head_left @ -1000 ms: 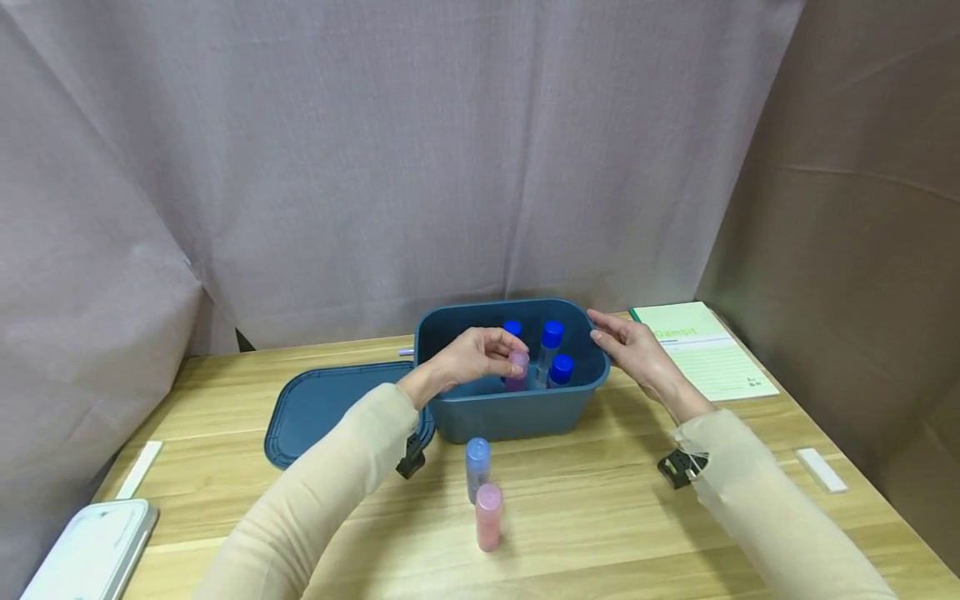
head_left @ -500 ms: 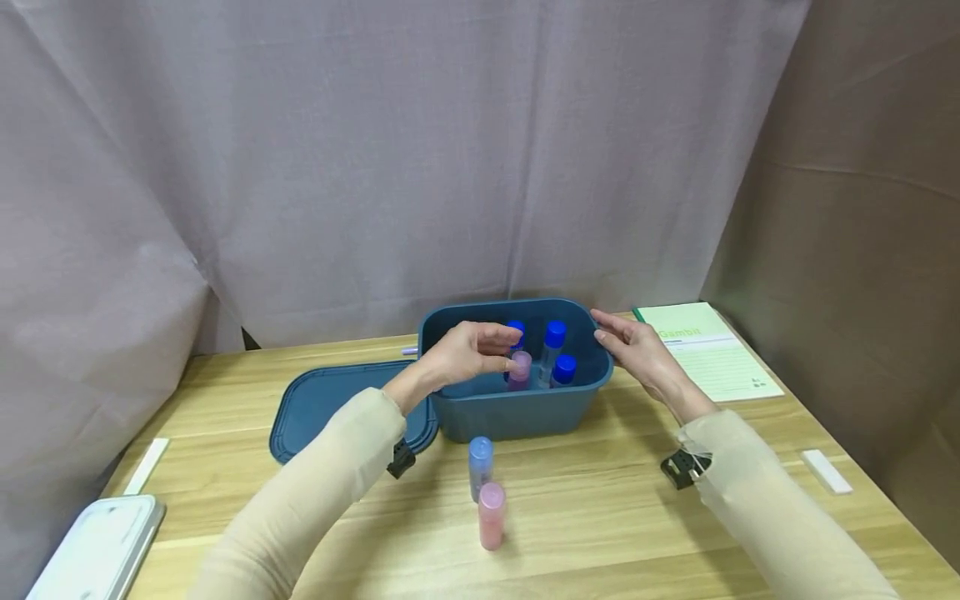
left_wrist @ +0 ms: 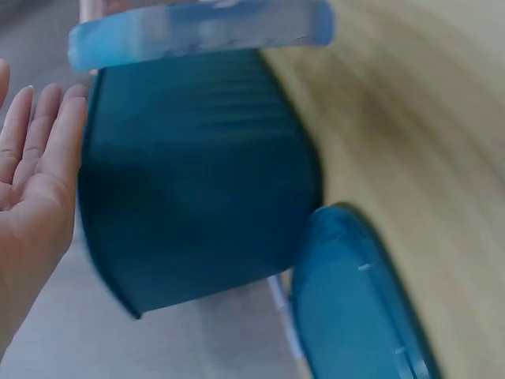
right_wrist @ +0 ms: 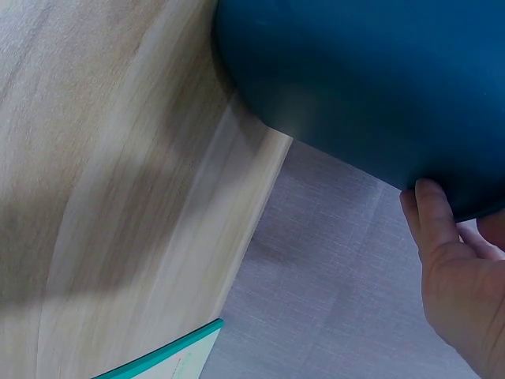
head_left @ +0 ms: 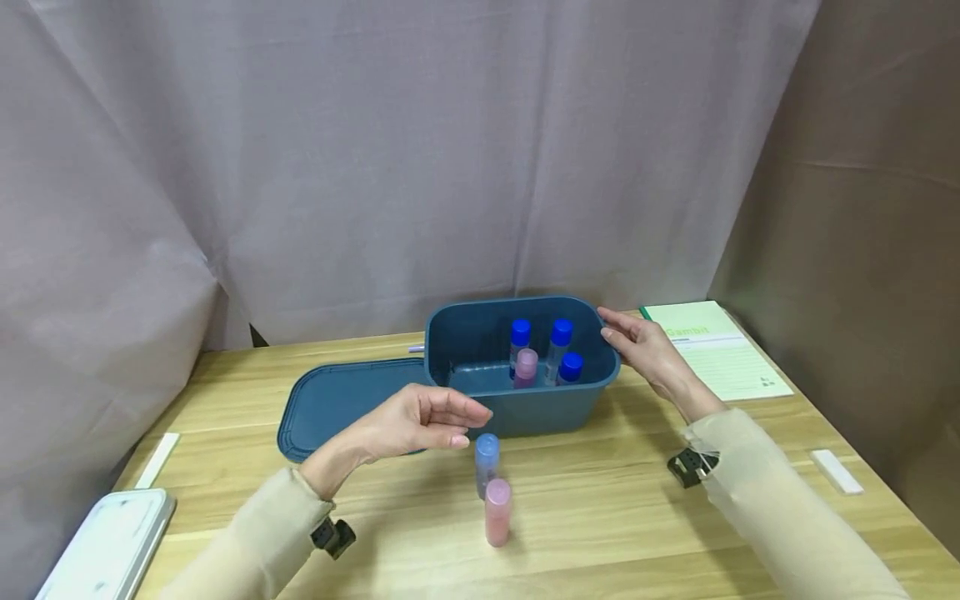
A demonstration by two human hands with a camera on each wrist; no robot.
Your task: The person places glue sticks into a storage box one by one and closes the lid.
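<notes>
A dark blue bin [head_left: 525, 408] stands open on the wooden table. Inside it stand three blue-capped bottles [head_left: 561, 333] and one pink-capped bottle [head_left: 526, 367]. My right hand [head_left: 609, 325] rests with straight fingers against the bin's right rim; its thumb [right_wrist: 430, 217] lies on the outer wall. My left hand [head_left: 472, 427] hovers empty with relaxed fingers in front of the bin, just left of a light blue bottle [head_left: 487, 462]. A pink bottle [head_left: 497, 512] stands right in front of the blue one. In the left wrist view the open palm [left_wrist: 31, 181] faces the bin [left_wrist: 197, 181].
The bin's lid [head_left: 337, 400] lies flat to the left of the bin. A green notebook [head_left: 712, 350] lies at the right, a white tray [head_left: 105, 542] at the near left corner. White strips [head_left: 157, 458] lie near both table edges. Curtains close off the back.
My left hand let go of the pink-capped bottle inside the bin and drew back out, down toward the light blue bottle. The right hand stayed on the rim.
</notes>
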